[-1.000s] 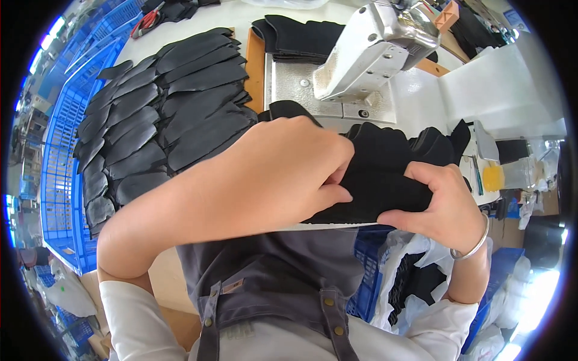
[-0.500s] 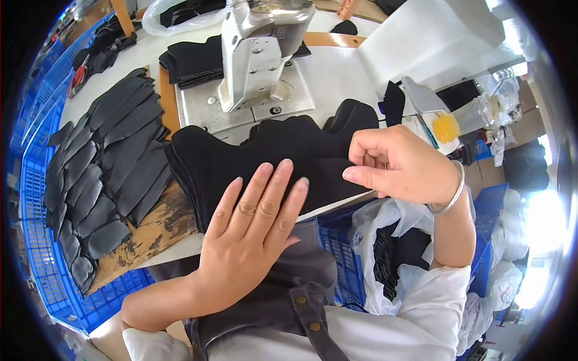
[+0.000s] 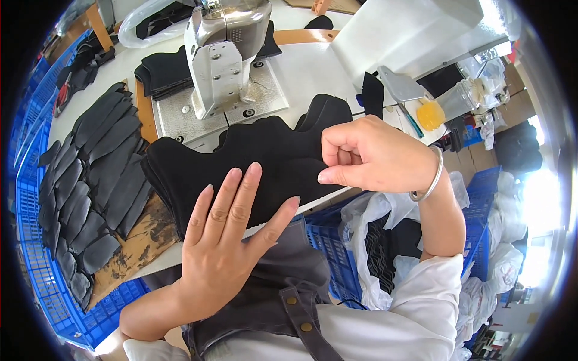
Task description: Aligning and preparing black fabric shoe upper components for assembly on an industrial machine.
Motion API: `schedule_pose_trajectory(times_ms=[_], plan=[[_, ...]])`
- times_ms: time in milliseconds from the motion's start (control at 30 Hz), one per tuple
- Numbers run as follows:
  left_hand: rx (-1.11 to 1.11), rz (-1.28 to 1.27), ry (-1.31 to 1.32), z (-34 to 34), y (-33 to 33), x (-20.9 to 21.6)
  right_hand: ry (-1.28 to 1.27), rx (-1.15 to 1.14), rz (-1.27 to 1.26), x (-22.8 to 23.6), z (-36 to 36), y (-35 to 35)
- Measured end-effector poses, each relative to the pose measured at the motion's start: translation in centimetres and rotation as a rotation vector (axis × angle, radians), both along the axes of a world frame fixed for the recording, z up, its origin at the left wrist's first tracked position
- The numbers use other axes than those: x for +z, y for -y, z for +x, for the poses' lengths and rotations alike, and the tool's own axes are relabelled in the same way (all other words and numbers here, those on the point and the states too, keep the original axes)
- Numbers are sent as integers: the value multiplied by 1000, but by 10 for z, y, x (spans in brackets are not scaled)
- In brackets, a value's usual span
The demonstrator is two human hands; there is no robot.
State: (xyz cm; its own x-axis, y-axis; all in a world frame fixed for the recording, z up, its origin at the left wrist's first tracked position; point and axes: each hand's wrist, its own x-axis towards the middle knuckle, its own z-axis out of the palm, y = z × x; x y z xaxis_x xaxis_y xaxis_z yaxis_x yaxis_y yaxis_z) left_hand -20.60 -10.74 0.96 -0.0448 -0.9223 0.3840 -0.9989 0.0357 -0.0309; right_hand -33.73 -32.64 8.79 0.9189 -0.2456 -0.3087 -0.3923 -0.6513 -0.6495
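Right fingers, perhaps partly hidden

Brightly lit, white glare at far right, bent blurry edges, black corners

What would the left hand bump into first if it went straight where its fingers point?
Probably more of the stack of black pieces, since the left hand looks laid on it. Past the wavy far edge, the shiny metal plate seems next, though depth is hard to judge.
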Motion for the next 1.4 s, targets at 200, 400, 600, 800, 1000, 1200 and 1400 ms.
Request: schedule_pose_trajectory(times_ms=[200, 400, 600, 800, 1000, 1200, 1400], plan=[[4, 23, 32, 0, 0, 0, 10, -19, -84, -1, -5, -4], [-25, -18, -38, 0, 0, 4, 297, 8, -807, -10, -20, -36], [-7, -6, -92, 4, -4, 21, 331, 220, -950, -40, -28, -42], [109, -50, -78, 20, -15, 40, 693, 407, -1311, -17, -17, -33], [306, -159, 170, 53, -57, 83, 928, 344, -1160, -6, 6, -50], [744, -362, 176, 126, -57, 90, 626, 254, -763, -51, 16, -54], [422, -420, 431, 179, 84, 44, 626, 240, -745, -53, 20, -57]])
